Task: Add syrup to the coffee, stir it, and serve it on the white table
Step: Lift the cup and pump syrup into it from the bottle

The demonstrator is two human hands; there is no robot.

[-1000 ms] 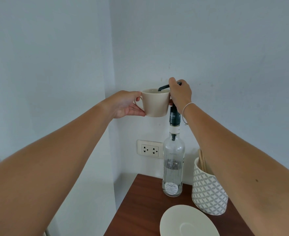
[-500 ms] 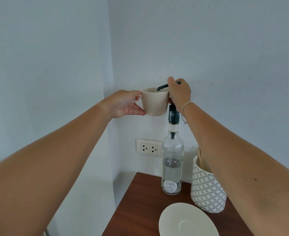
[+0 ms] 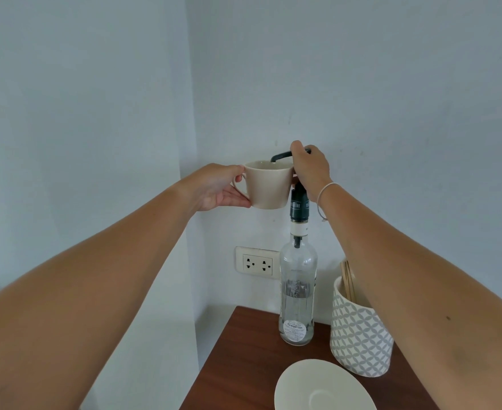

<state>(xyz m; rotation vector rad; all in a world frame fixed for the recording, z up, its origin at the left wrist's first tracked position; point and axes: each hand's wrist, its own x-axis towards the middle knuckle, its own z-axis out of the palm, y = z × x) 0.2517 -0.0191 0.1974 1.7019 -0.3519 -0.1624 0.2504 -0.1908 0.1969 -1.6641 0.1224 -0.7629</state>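
My left hand holds a cream coffee cup by its handle, raised beside the top of a tall clear syrup bottle. The bottle stands on a dark wooden table against the wall. My right hand rests on the bottle's black pump head, fingers wrapped over it. The pump's spout hangs just over the cup's rim. What is inside the cup is hidden from here.
A white saucer lies on the wooden table near its front. A patterned grey-and-white holder with wooden sticks stands right of the bottle. A wall socket sits behind, left of the bottle. White walls meet in a corner at the left.
The pump head and my right hand have risen slightly above the cup's rim. The cup stays under the spout.
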